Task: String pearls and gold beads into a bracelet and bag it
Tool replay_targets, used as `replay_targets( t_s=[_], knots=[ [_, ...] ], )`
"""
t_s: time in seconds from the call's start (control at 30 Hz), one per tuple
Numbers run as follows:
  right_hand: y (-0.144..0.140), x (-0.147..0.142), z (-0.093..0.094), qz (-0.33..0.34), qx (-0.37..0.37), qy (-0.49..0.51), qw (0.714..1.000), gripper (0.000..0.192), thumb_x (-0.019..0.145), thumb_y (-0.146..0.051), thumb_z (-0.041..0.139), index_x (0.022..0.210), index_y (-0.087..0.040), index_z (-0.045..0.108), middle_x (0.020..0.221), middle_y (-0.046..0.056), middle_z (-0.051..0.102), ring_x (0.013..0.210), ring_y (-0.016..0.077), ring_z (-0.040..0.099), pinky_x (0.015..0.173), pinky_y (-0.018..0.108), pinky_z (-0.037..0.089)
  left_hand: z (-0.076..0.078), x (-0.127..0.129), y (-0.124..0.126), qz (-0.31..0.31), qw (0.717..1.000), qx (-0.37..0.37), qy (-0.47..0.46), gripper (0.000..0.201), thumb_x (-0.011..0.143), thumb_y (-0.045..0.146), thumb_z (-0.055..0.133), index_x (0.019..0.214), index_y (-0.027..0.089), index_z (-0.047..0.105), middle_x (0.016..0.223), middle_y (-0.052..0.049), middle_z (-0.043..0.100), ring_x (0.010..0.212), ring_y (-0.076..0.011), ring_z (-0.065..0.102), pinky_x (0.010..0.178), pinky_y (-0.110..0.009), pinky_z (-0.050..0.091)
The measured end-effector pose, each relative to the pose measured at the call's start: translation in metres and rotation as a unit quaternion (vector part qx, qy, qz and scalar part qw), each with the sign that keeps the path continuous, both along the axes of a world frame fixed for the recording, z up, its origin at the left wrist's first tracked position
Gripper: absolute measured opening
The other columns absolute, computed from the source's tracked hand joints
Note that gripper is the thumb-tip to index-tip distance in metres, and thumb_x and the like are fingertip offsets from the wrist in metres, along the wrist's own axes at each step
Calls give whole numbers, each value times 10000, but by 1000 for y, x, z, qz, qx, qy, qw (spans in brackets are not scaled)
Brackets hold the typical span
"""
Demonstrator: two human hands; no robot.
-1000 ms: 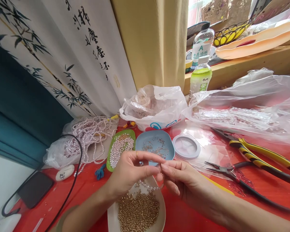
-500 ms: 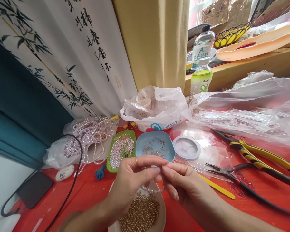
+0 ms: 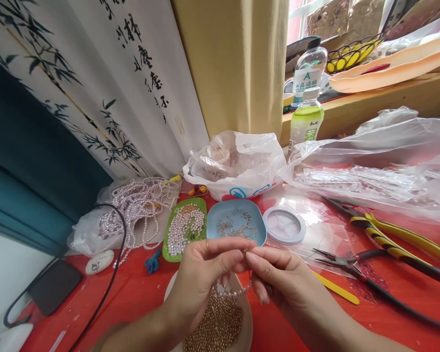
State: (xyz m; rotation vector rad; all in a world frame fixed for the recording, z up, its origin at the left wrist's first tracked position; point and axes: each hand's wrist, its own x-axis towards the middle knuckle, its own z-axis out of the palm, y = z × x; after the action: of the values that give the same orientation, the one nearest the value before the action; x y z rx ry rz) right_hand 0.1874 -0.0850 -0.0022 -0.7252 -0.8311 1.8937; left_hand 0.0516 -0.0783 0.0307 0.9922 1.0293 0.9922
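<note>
My left hand (image 3: pixel 205 274) and my right hand (image 3: pixel 278 278) meet fingertip to fingertip above a white dish of gold beads (image 3: pixel 220 325). Between them hangs a short strand of small pearl beads (image 3: pixel 231 292), pinched by both hands at the top. A ring shows on my left hand. Just behind the hands sit a blue dish (image 3: pixel 236 222) with small metal findings and a green dish (image 3: pixel 185 227) full of pearl beads.
Long pearl strands (image 3: pixel 135 205) lie on a bag at the left. A white round lid (image 3: pixel 284 225), black-handled pliers (image 3: pixel 355 269), yellow-handled pliers (image 3: pixel 392 239) and plastic bags (image 3: pixel 370 161) lie on the red table. A phone (image 3: pixel 53 286) with a black cable sits at the left.
Both hands have drifted slightly lower and to the right, still pinching the pearl strand; the view shifted a little.
</note>
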Motion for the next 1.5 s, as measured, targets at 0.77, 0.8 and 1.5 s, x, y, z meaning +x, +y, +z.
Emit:
replay_targets(
  t_s=[0.77,0.8,1.5],
  knots=[
    [5,14,15,-156,201,-232,939,131,760,-246,522,786,-268,648,701,-3,558,558,122,447,524,244,370,18,-9,-4,-24,993,99,-56,46,677,229,689,650,249,721,835,16,601,524,-22,496,517,-124,447],
    [3,14,16,-138,224,-223,938,178,744,-188,518,815,-286,648,788,-2,572,620,130,472,573,246,392,18,-9,-5,-26,993,100,-58,46,678,232,688,653,251,722,841,13,597,531,-26,500,525,-132,451],
    [2,20,50,88,183,-174,964,99,825,-212,438,805,-201,535,601,-51,436,512,74,397,487,185,351,19,-18,3,115,987,114,-19,29,647,216,710,665,239,705,660,41,678,617,-62,578,596,-142,458]
  ],
)
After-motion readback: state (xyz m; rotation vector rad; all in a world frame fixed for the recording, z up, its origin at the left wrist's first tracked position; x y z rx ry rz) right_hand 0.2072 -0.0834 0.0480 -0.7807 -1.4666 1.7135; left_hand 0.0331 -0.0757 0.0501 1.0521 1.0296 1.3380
